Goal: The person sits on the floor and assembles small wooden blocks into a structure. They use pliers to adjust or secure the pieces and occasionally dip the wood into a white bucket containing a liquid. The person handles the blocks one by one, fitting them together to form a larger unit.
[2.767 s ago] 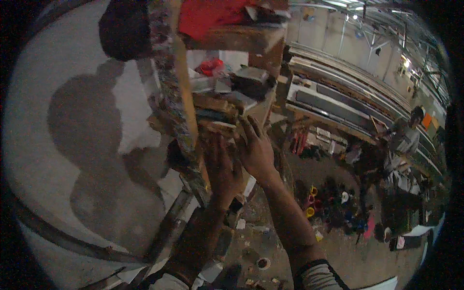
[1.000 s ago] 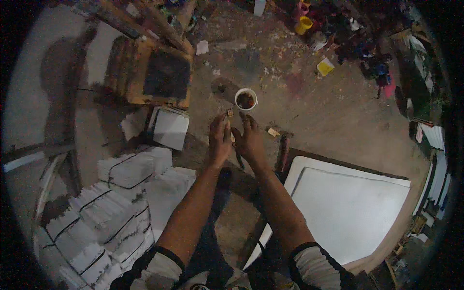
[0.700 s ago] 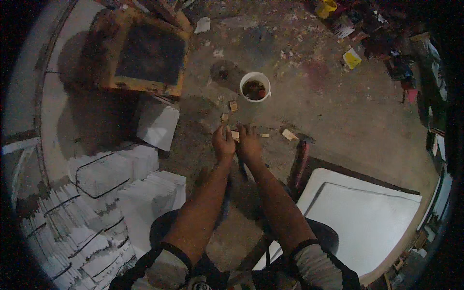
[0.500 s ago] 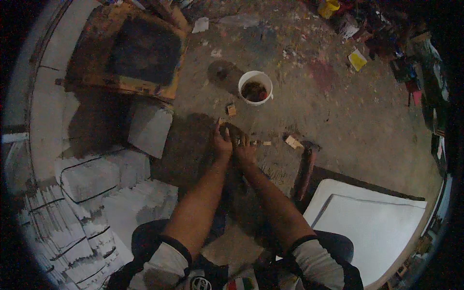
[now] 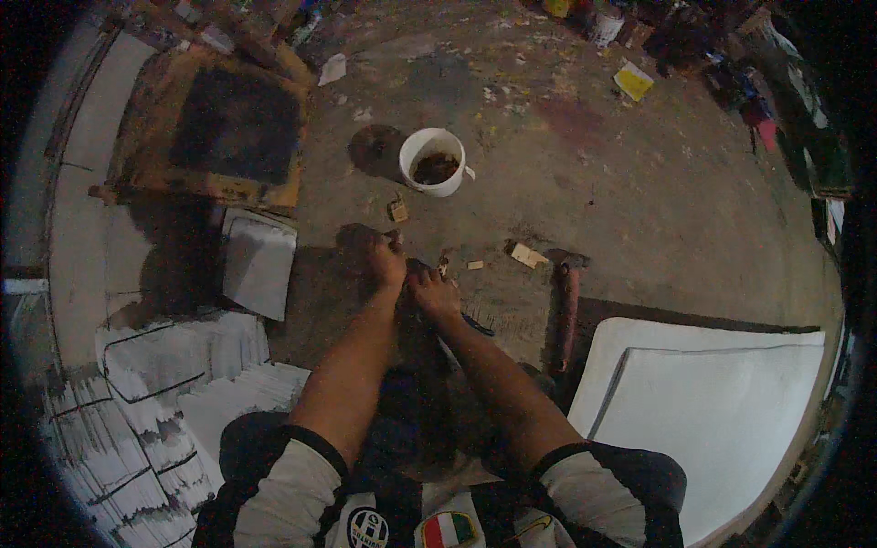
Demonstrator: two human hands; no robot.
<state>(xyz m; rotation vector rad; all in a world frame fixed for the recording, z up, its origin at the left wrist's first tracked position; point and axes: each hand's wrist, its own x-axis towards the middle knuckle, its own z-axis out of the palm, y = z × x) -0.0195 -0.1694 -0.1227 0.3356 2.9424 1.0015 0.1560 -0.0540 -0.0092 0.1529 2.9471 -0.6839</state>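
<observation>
Over the stained floor, my left hand is raised with its fingers curled in, closed on something too small and dark to make out. Just right of it and a little nearer me, my right hand is low at the floor; its darkened fingers bend together, and what they hold is hidden. Beyond its fingertips lies a small pale wooden piece. A small tan block sits past my left hand, and larger pale wooden pieces lie to the right, near a hammer. A dark curved object shows beside my right wrist.
Ahead stands a white handled bucket with dark contents. A wood-framed dark panel is at the far left, above a grey-white sheet. Stacked white sheets lie near left; a large white board lies near right.
The whole view has shifted, so most things appear further left. My hands have parted slightly, and the right one has drawn a little nearer to me.
</observation>
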